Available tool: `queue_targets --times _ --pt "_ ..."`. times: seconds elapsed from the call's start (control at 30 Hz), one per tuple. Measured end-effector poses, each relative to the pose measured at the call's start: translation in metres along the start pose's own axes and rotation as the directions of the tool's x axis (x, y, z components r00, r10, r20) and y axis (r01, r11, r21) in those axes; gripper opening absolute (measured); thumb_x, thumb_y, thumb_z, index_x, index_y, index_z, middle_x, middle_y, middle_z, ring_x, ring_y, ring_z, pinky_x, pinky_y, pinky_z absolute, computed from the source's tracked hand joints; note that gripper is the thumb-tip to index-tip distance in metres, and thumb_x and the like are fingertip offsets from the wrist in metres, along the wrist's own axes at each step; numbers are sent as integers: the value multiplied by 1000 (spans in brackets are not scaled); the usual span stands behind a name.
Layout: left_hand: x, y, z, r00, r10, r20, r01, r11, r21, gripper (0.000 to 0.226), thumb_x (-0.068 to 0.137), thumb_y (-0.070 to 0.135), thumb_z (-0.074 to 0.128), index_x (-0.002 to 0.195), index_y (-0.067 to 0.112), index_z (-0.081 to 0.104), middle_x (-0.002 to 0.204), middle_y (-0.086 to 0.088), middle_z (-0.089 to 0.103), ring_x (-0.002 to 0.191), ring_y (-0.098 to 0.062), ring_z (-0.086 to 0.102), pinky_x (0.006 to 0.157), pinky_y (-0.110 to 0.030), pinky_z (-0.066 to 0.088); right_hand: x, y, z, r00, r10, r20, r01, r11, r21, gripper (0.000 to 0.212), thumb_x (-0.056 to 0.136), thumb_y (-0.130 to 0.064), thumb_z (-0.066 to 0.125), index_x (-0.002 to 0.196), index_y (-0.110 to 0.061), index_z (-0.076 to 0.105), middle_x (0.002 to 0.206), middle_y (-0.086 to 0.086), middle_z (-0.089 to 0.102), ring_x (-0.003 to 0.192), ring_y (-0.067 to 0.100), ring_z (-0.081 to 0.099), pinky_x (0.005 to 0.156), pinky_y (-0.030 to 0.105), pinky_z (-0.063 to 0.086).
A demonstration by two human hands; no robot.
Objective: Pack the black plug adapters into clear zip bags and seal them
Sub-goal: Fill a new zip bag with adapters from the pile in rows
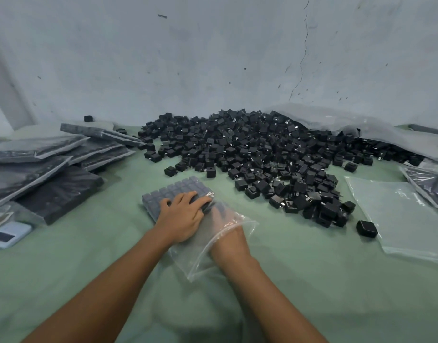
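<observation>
The left hand [185, 215] lies with fingers spread flat, pressing the rows of adapters [178, 190] through the bag [188, 258]. The right hand [220, 220] is wrist-deep in the bag's mouth, and the plastic hides its fingers, so I cannot tell their state. The film looks limp and slippery and the hard blocks likely heavy together, so support it underneath and pinch the zip edge.

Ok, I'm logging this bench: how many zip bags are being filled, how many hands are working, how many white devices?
Zip bag being filled: 1
Hands: 2, left hand on it, right hand inside it
White device: 1
Total: 4
</observation>
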State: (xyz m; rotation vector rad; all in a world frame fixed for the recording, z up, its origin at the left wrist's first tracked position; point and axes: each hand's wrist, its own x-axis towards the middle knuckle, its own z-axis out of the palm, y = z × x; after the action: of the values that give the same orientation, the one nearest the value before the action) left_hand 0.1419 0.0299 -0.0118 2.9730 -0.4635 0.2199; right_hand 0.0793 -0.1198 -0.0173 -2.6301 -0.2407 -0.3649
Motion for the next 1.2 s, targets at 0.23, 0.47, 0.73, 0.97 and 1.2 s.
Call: queue_targets --times 0.23,0.47,0.73,0.97,1.2 --pt "1 -2 1 1000 6 -23 -6 1000 0 45 101 47 17 145 56 21 158 5 30 142 -18 28 109 -54 22 11 -1 7 999 46 -23 -49 987 -151 49 94 -29 50 140 -16 36 136 9 43 121 25 48 106 33 39" --pt "1 -3 4 999 6 -34 -6 1000 12 46 100 46 16 145 56 21 157 4 31 141 -19 30 108 -55 23 -2 4 3 1000 16 -8 -17 996 -84 37 102 -26 40 137 -17 39 133 11 49 118 29 50 105 39 40" --pt "-1 -4 5 999 8 -32 -8 1000 24 47 100 45 16 146 54 21 157 4 31 141 -18 28 109 -55 23 -13 9 2 999 7 43 1 984 -176 50 97 -24 40 145 -15 32 146 7 38 117 26 49 93 34 42" --pt "0 -1 2 1000 -3 -3 3 1000 10 47 102 45 19 148 53 20 160 4 28 144 -19 26 111 -55 21 -12 8 -2 999 45 14 -43 993 -113 35 93 -29 44 126 -21 38 133 5 44 107 27 51 79 33 39" --pt "3 25 -30 991 -32 133 20 995 95 45 104 40 28 149 46 32 158 -1 33 145 -23 29 116 -57 23 -13 7 -3 999 5 -40 -8 997 -80 52 95 -27 43 144 -18 31 132 5 47 110 27 56 90 34 46"
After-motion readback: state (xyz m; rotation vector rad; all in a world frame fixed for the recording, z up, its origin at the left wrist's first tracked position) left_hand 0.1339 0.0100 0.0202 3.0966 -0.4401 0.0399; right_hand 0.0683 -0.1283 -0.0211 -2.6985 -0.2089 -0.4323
